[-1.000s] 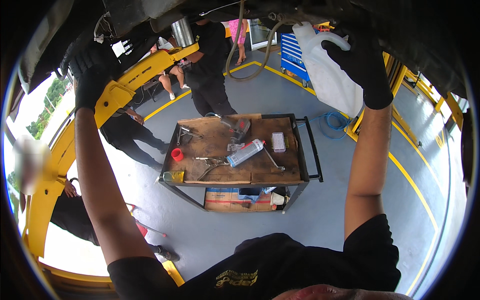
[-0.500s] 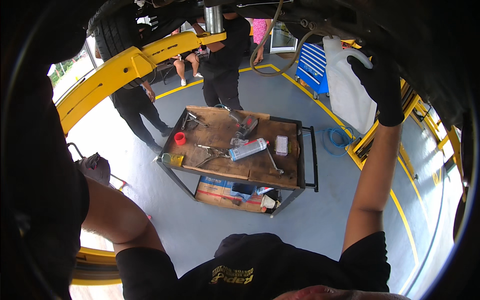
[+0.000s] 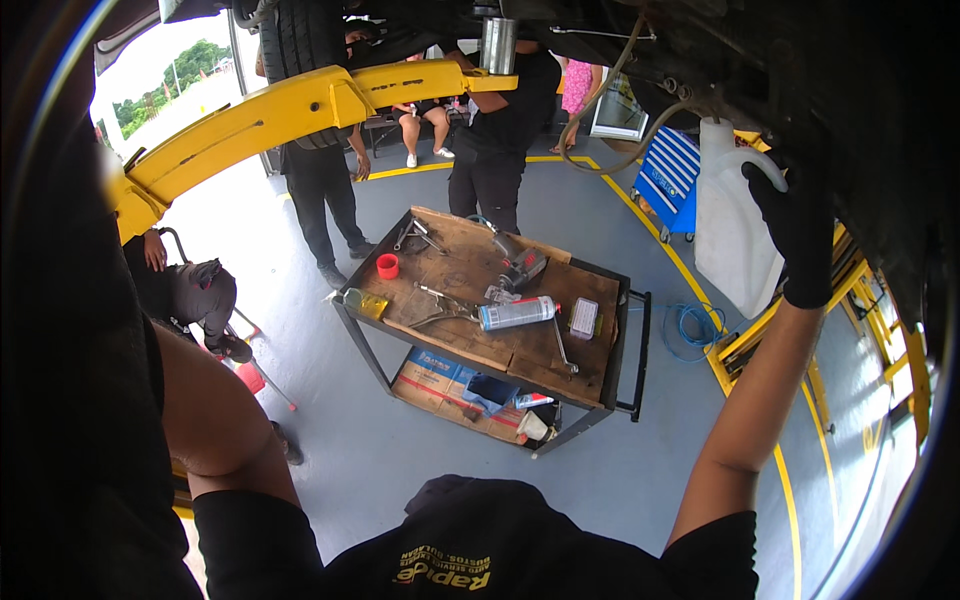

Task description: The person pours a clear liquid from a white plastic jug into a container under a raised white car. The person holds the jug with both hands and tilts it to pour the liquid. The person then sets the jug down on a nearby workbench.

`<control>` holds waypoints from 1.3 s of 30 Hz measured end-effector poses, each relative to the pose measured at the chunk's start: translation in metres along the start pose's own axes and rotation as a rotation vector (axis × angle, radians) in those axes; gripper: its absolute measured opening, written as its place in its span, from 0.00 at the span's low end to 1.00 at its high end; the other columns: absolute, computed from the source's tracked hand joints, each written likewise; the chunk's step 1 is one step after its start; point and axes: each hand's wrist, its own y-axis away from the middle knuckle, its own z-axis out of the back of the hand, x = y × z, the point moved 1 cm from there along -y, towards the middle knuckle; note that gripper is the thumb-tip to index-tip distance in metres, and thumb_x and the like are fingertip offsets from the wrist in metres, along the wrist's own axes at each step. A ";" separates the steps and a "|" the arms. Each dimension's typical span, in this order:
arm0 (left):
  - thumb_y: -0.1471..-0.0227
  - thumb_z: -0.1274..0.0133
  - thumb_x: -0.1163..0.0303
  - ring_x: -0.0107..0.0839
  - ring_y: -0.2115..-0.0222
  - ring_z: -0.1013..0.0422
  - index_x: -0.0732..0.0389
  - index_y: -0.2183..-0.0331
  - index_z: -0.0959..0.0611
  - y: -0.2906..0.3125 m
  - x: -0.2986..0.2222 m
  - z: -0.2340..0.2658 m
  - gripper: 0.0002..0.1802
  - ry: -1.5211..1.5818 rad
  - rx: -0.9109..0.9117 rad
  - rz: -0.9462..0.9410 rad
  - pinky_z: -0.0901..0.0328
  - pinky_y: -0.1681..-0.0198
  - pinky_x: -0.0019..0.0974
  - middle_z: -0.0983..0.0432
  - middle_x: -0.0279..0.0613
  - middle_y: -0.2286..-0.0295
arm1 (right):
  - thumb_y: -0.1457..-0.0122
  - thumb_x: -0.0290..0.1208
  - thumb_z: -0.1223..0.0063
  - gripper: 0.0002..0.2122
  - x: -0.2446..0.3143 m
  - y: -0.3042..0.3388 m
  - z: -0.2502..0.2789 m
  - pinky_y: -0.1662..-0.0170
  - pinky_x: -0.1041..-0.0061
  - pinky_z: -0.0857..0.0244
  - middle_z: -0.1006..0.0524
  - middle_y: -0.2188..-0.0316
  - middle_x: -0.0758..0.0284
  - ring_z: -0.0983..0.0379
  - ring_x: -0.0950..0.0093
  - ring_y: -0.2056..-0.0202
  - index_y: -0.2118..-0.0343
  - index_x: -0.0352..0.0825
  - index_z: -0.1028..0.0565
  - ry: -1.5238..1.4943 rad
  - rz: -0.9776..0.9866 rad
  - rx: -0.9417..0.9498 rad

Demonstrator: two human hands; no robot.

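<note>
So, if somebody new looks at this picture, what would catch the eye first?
Probably the long yellow lift arm, stretching across the upper left. Next, the white plastic jug at upper right, gripped by the black-gloved right hand. Mid-picture stands the cart with tools on top.

Left hand now out of sight, tyre [image 3: 300, 48] in fuller view

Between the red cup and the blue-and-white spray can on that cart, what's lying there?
In the head view, a pair of metal locking pliers lies between the red cup and the spray can.
</note>
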 end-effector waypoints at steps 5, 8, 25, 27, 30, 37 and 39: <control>0.38 0.49 0.59 0.46 0.49 0.24 0.61 0.46 0.20 -0.001 -0.012 0.009 0.23 -0.051 0.031 0.025 0.31 0.45 0.42 0.24 0.54 0.45 | 0.42 0.44 0.31 0.23 -0.003 0.001 0.001 0.61 0.71 0.24 0.18 0.63 0.56 0.18 0.66 0.65 0.53 0.31 0.22 -0.004 -0.102 0.104; 0.38 0.50 0.59 0.46 0.48 0.24 0.62 0.45 0.20 -0.001 -0.009 0.007 0.24 -0.050 0.033 0.022 0.31 0.44 0.42 0.25 0.54 0.45 | 0.40 0.42 0.33 0.20 -0.002 -0.001 0.005 0.56 0.70 0.25 0.17 0.62 0.58 0.18 0.65 0.62 0.53 0.31 0.22 0.030 -0.061 0.078; 0.36 0.47 0.67 0.37 0.52 0.22 0.61 0.46 0.19 -0.062 0.164 -0.028 0.18 0.095 0.377 0.132 0.28 0.49 0.33 0.20 0.48 0.49 | 0.38 0.51 0.41 0.23 -0.037 -0.006 -0.010 0.63 0.74 0.24 0.17 0.64 0.63 0.19 0.71 0.68 0.50 0.36 0.22 0.086 0.027 0.065; 0.37 0.44 0.70 0.37 0.55 0.20 0.59 0.49 0.18 -0.064 0.221 -0.055 0.16 -0.417 0.360 -0.054 0.25 0.54 0.31 0.19 0.45 0.52 | 0.37 0.47 0.39 0.21 -0.022 -0.004 -0.007 0.58 0.73 0.26 0.17 0.62 0.61 0.20 0.69 0.64 0.51 0.34 0.21 0.050 -0.024 0.075; 0.35 0.47 0.68 0.39 0.59 0.19 0.55 0.52 0.17 -0.100 0.281 -0.091 0.12 -0.712 0.367 -0.049 0.23 0.59 0.33 0.17 0.45 0.56 | 0.36 0.42 0.38 0.18 -0.003 -0.002 -0.005 0.59 0.74 0.28 0.18 0.65 0.62 0.22 0.71 0.66 0.53 0.32 0.20 0.006 -0.103 0.102; 0.43 0.44 0.44 0.36 0.54 0.20 0.39 0.36 0.28 -0.122 0.254 -0.150 0.35 -0.471 0.370 0.880 0.26 0.52 0.39 0.22 0.42 0.45 | 0.38 0.44 0.36 0.18 -0.018 0.001 -0.012 0.71 0.76 0.34 0.22 0.77 0.68 0.30 0.79 0.78 0.58 0.32 0.19 -0.011 -0.076 0.009; 0.44 0.45 0.41 0.37 0.55 0.20 0.36 0.34 0.32 -0.111 0.268 -0.147 0.38 -0.336 0.410 0.968 0.25 0.53 0.41 0.22 0.43 0.45 | 0.38 0.45 0.36 0.18 -0.020 -0.002 -0.023 0.71 0.76 0.34 0.22 0.77 0.68 0.30 0.78 0.78 0.59 0.32 0.19 -0.003 -0.039 -0.016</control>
